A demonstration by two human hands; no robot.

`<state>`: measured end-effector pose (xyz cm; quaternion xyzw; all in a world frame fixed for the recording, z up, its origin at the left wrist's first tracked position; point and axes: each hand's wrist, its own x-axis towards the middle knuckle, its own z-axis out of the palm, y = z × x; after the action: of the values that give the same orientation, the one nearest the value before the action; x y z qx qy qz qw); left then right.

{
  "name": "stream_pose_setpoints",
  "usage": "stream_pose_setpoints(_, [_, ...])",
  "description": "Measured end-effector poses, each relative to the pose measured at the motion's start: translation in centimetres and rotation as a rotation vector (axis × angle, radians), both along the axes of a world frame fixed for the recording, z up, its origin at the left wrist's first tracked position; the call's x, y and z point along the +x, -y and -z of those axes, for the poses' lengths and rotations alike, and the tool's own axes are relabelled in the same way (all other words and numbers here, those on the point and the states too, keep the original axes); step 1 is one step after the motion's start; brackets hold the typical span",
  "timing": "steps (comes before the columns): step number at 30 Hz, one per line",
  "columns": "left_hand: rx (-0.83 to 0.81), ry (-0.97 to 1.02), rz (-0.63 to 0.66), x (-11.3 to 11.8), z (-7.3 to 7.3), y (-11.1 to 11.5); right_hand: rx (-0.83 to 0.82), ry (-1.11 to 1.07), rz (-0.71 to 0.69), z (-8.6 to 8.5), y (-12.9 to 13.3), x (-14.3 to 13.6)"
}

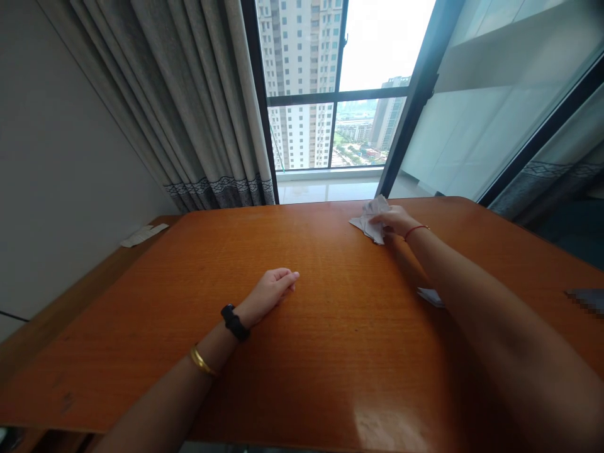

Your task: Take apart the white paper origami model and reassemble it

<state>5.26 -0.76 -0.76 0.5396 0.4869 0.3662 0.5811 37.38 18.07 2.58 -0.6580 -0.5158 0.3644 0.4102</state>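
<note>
At the far right part of the wooden table, my right hand grips a crumpled white tissue. The fingertips are partly hidden in its folds, and one corner of it spreads on the tabletop. My left hand is near the middle of the table, its fingers curled in a loose fist with nothing showing in them. Beneath my right forearm lies another small white folded piece, partly covered by the arm.
A flat white paper strip lies at the table's left side by the wall. Beyond the far edge are a grey curtain and a window. A grey, pixelated object sits at the right edge.
</note>
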Motion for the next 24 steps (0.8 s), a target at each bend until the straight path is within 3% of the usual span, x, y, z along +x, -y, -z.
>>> stream_pose_setpoints(3, [-0.006, 0.042, -0.035, 0.1, -0.2, 0.1, -0.011, -0.122, -0.123, -0.7, 2.8, -2.6])
stream_pose_setpoints(6, [0.020, 0.164, -0.165, 0.6, -0.8, 0.5, -0.028, -0.257, -0.327, -1.3, 6.9, -6.5])
stream_pose_setpoints(9, [-0.043, 0.438, -0.086, 1.2, -1.4, 1.2, -0.058, -0.433, -0.597, -1.5, 11.1, -10.9])
stream_pose_setpoints(12, [-0.164, 0.694, 0.032, 1.7, -1.4, 1.5, 0.047, -0.205, -0.714, -0.8, 14.4, -14.3])
stream_pose_setpoints(15, [-0.224, 0.735, -0.066, 1.7, -1.1, 1.2, 0.297, 0.063, -0.776, -0.3, 16.5, -15.6])
stream_pose_setpoints(17, [-0.249, 0.709, -0.152, 1.5, -1.1, 0.9, 0.352, 0.180, -0.779, -0.5, 17.2, -14.9])
stream_pose_setpoints(19, [-0.279, 0.685, -0.246, 1.2, -1.5, 0.6, 0.273, 0.254, -0.787, -1.2, 17.4, -12.7])
stream_pose_setpoints(22, [-0.301, 0.675, -0.386, 0.8, -2.4, 0.3, 0.087, 0.427, -0.819, -2.4, 16.5, -6.8])
stream_pose_setpoints(24, [-0.287, 0.681, -0.422, 0.8, -2.7, 0.1, 0.032, 0.609, -0.716, -2.5, 15.4, -1.8])
